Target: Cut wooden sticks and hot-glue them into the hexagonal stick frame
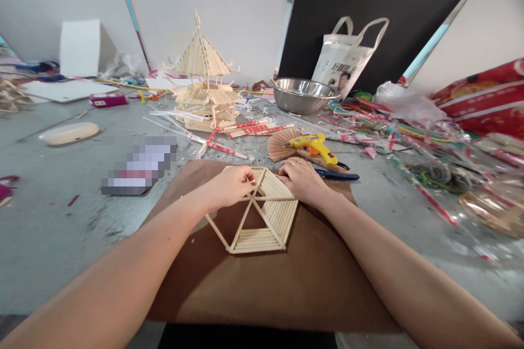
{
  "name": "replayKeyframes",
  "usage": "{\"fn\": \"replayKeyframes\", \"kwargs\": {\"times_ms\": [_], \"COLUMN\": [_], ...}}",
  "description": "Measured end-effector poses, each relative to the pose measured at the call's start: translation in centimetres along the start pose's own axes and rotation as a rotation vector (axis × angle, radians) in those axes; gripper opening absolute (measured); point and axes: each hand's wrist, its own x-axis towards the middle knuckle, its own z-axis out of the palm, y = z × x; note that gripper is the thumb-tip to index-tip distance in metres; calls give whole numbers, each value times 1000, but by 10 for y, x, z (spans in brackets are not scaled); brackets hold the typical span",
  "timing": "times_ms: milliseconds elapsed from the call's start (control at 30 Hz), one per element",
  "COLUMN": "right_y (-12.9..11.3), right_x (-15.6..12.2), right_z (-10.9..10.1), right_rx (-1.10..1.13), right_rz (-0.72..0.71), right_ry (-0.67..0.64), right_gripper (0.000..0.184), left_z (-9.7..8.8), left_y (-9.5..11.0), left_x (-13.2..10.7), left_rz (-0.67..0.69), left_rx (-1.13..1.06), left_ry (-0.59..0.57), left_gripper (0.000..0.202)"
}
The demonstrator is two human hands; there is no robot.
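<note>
A hexagonal frame of pale wooden sticks [250,251] lies on a brown sheet [262,294], its spokes meeting near the middle. Rows of sticks fill several of its wedges on the right and at the front; the front-left wedge is bare. My left hand [235,184] is over the frame's far left part, thumb and fingers pinched on a short wooden stick [251,180]. At the far right edge, my right hand [302,179] grips the frame with curled fingers, its fingertips partly hidden. A yellow glue gun [317,148] lies just beyond my right hand, above blue-handled pliers [338,175].
A stick-built pagoda [204,76] stands at the back, with red-wrapped chopsticks [254,128] before it. Further right are a metal bowl [303,95] and a white bag [344,60]. A blurred-out flat object [141,166] and a white case [69,133] lie left. Plastic wrappers litter the right.
</note>
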Motion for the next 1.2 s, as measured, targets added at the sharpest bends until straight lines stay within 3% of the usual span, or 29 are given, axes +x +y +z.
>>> {"fn": "replayKeyframes", "kwargs": {"times_ms": [233,367,433,467,567,700,800,1200], "right_y": [1,0,-4,-7,-21,-35,-37,-43], "right_x": [3,6,6,4,-4,-16,-20,-22], "right_z": [4,-2,-14,-21,-42,-54,-51,-49], "right_rx": [6,188,311,364,448,535,679,839], "right_rz": [-1,146,154,139,-20,-185,-192,-109], "right_ry": [42,121,146,134,-78,-174,-215,-332], "right_gripper": [13,13,13,13,13,12,10,18], "left_z": [-2,-2,-2,-2,-3,-4,-4,-5], "left_y": [6,5,5,5,5,5,6,12], "left_x": [-3,-1,-1,-1,-2,-4,-5,-8], "left_rz": [-17,21,16,10,-2,-13,13,67], "left_rx": [-10,16,16,1,-68,-136,-145,71], "left_ry": [72,141,167,177,186,-21,-174,-361], "left_gripper": [18,22,26,29,35,34,31,31]}}
